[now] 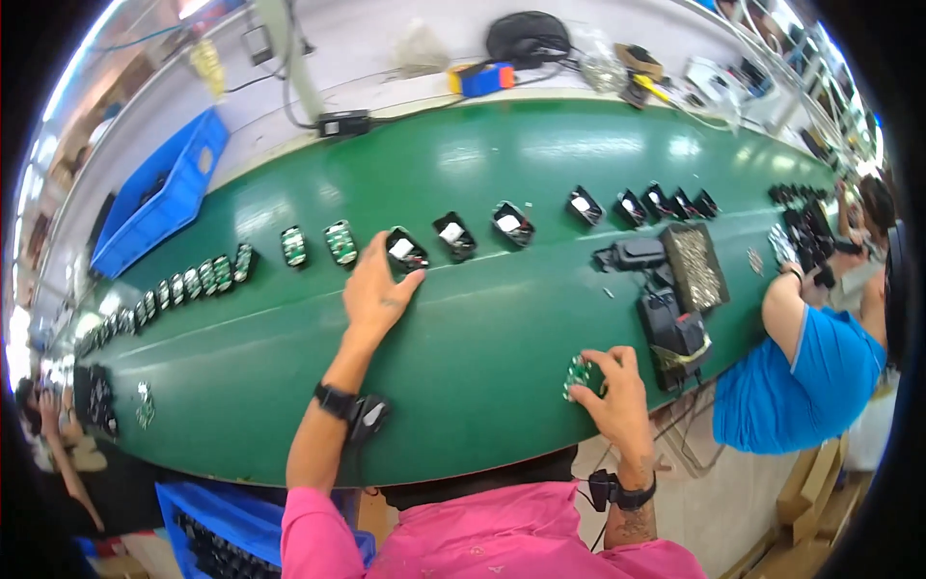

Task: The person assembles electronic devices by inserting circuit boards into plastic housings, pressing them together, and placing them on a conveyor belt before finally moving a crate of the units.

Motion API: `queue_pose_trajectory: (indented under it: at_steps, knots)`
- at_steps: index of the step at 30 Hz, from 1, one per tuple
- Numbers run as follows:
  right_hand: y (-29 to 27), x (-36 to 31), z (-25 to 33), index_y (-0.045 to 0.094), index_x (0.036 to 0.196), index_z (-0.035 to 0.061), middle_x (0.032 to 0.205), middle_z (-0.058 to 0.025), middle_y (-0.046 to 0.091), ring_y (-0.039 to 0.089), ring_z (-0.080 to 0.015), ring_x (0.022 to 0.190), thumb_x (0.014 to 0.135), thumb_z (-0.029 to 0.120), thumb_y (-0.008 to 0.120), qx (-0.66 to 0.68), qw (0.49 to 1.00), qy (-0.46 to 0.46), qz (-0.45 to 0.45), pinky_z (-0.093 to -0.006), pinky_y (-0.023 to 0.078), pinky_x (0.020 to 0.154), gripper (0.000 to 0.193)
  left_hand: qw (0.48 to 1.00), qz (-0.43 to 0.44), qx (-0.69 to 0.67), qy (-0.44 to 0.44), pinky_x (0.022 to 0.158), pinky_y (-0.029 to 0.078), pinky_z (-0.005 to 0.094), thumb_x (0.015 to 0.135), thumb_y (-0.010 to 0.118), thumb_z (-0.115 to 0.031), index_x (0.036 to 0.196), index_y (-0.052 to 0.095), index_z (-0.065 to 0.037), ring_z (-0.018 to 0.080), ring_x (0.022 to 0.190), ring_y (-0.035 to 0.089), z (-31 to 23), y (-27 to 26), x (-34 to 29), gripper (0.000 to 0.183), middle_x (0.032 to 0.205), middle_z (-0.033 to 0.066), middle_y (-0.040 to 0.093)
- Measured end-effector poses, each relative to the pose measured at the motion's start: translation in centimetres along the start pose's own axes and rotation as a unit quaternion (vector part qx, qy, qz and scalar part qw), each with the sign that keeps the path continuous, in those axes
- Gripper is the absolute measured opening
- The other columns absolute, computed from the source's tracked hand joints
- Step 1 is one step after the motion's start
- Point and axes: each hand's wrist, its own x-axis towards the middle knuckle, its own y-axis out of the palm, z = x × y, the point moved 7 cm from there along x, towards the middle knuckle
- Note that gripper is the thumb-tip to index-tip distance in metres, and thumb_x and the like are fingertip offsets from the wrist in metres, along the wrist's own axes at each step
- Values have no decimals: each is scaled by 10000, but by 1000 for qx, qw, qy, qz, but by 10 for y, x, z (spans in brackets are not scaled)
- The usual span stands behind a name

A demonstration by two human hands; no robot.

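My left hand (pixel 371 294) reaches to the row on the bench, its thumb and fingers around the near left side of a small black plastic casing (pixel 407 253) with a white part and wires inside. In my right hand (pixel 615 394), a green circuit board (pixel 577 378) is pinched between thumb and fingers above the near part of the bench. Just left of my left hand lies a casing with a green board (pixel 340 242) fitted in it. To the right sit more open black casings, among them one casing (pixel 454 236) and another casing (pixel 513 224).
The green bench (pixel 482 338) carries a row of board-filled casings (pixel 193 282) at left. A box of small metal parts (pixel 696 265) stands beside black devices (pixel 670 323) at right. A blue crate (pixel 164 193) is back left. A co-worker in blue (pixel 805 376) sits at right.
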Motion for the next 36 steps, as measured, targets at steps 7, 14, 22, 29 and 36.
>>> queue_pose_trajectory:
  at_steps: [7,14,22,29,36]
  knots:
    - [34,-5,1,546,1295,13,968,-76,602,614,-147,704,841,-37,657,304,951,7,53,-259,510,587,470,971,22,-237,11,774,551,349,706,796,-312,1330,499,-8,230,903,659,-18,-7,-22,755,1216,175,579]
    - [50,0,31,582,1207,-62,908,-101,613,605,-134,584,899,-77,613,581,811,56,28,-226,474,472,310,758,218,-609,-81,824,569,337,771,771,-75,1350,439,24,218,1032,656,-45,13,-87,675,1221,147,558]
    - [48,25,91,698,1029,-61,874,-74,614,543,-78,563,886,-81,625,492,865,-53,86,-206,395,460,162,767,308,-557,-80,877,544,303,738,763,-49,1370,466,26,174,1030,644,-47,26,-103,702,1237,125,578]
    - [55,33,94,721,1037,-14,827,-32,601,536,-53,609,902,-18,646,445,888,-87,69,-205,405,513,154,790,270,-549,-26,709,529,259,711,769,-18,1358,480,36,103,781,644,-57,21,-102,710,945,96,677]
    - [66,35,88,702,1037,-41,908,-56,595,587,-72,605,901,-34,633,471,875,-30,102,-206,451,490,152,793,296,-533,10,749,542,260,711,763,8,1370,464,4,132,919,655,-67,14,-103,724,1129,125,631]
